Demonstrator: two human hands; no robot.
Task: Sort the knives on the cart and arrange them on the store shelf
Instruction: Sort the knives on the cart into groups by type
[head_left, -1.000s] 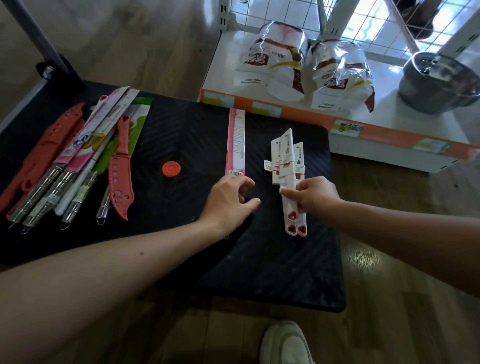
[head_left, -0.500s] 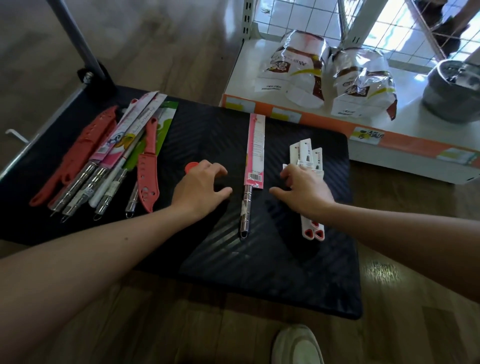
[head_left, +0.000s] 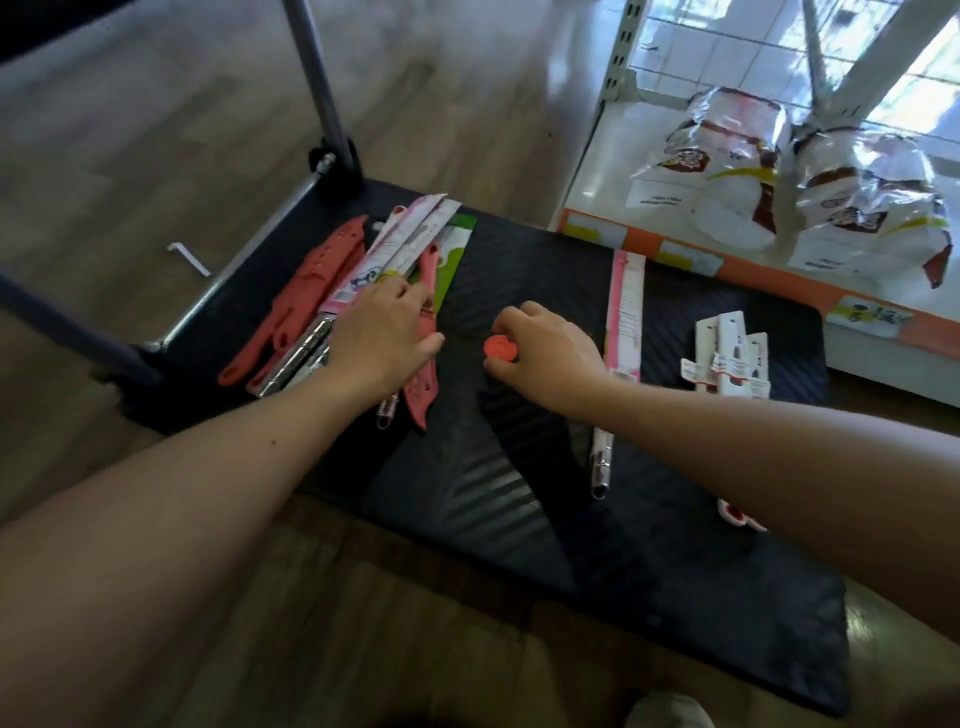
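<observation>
Carefully: my left hand (head_left: 382, 332) lies flat, fingers loose, on the pink-carded steel knives (head_left: 311, 353); my right hand (head_left: 545, 353) pinches a small red round disc (head_left: 498, 347). Dragging could scatter the pile.

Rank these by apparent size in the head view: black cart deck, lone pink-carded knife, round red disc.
Largest: black ribbed cart deck.
Then: lone pink-carded knife with metal handle.
Smallest: small round red disc.
</observation>
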